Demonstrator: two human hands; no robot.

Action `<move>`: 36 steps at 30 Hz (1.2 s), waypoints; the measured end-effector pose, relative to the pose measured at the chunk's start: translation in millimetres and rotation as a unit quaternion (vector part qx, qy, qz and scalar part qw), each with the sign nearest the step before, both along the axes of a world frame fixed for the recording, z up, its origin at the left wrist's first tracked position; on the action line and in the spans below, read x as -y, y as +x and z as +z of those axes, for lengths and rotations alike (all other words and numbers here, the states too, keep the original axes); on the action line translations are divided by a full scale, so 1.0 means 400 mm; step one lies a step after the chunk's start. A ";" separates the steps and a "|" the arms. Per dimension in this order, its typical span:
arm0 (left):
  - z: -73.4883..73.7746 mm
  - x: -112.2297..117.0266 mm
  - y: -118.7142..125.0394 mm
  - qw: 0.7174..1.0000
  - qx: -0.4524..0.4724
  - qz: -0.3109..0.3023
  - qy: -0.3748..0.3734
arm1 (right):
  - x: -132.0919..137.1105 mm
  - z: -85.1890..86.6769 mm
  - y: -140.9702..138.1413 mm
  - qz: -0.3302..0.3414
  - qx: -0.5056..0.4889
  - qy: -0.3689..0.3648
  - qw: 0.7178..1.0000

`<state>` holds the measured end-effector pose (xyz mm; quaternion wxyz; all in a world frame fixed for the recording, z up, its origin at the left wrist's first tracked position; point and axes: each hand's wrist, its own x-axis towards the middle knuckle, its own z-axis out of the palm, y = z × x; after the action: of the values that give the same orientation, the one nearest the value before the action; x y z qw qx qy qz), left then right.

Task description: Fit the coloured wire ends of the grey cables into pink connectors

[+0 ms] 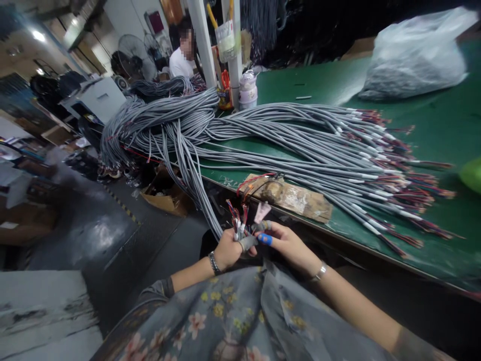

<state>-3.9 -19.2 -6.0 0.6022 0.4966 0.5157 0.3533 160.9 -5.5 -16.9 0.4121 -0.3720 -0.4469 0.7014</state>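
Closed around a bundle of grey cables [210,213], my left hand [229,249] holds it just below the white-sleeved ends. Thin red, blue and other coloured wires [236,213] fan out above its fingers. My right hand [295,248] meets it from the right, fingertips pinched together beside the wires. Whatever lies in that pinch is too small to make out. Blue and grey wraps cover some of the fingertips. A pale pink, flat piece [262,211] shows just above the right fingertips; whether they touch it is unclear.
More grey cables [263,128] lie across the green table [424,140], their stripped ends to the right. A taped wooden board [295,198] sits at the near edge. Behind are a filled plastic bag [415,60], a lidded cup [248,90] and a person [182,62].
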 end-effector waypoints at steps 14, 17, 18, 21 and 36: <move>0.003 -0.006 0.004 0.999 0.034 0.021 -0.011 | -0.014 -0.040 -0.006 -0.079 -0.069 -0.098 0.990; 0.016 -0.016 0.007 0.998 0.053 0.020 -0.037 | -0.046 -0.038 -0.012 -0.073 -0.105 -0.130 0.983; 0.019 -0.020 0.009 0.997 0.057 0.018 -0.044 | -0.057 -0.032 -0.017 -0.073 -0.107 -0.139 0.982; 0.025 -0.031 0.013 0.997 0.066 0.008 -0.049 | -0.076 -0.010 -0.033 -0.084 -0.105 -0.118 0.984; 0.028 -0.023 0.027 0.995 0.081 0.037 -0.038 | -0.068 -0.005 -0.033 -0.095 -0.157 -0.135 0.974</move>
<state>6.9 -10.2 5.3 0.6471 0.4236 0.4963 0.3943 147.7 21.8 -19.0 0.4882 -0.3501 -0.2402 0.7625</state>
